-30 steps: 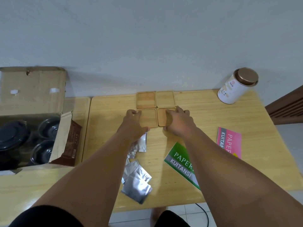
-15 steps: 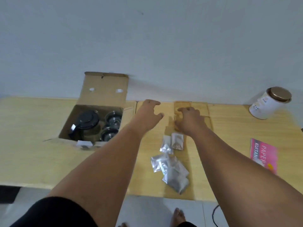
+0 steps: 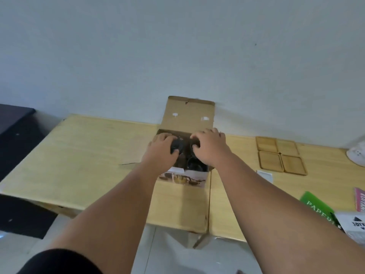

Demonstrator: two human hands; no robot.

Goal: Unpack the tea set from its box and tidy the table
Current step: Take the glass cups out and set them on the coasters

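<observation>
Your left hand is down in the open box, fingers curled over the round dark lid of the teapot; it looks like a closing hold on the lid's edge, though you cannot tell from here whether the pot's weight is taken yet. Your right hand is just beside it over the box's right half, fingers bent down onto something dark below; what it pinches, if anything, is hidden under the knuckles. Nearer to you than both hands, a dark cup sits in the box untouched.

That is the change: a second ago both hands were squaring up the four wooden coasters, half a second ago they were crossing towards the box, and now they are inside it. The coasters lie in a neat two-by-two block well off to the right of your right hand, so that part looks finished, and you have moved on to the ceramic pieces.

Beyond the hands the box's flap stands up against the wall. The table left of your left hand is bare. Far to your right, near the edge, lie the green booklet, a pink one and a white tin, only partly visible. These are likely what remains to tidy once the box is empty.
</observation>
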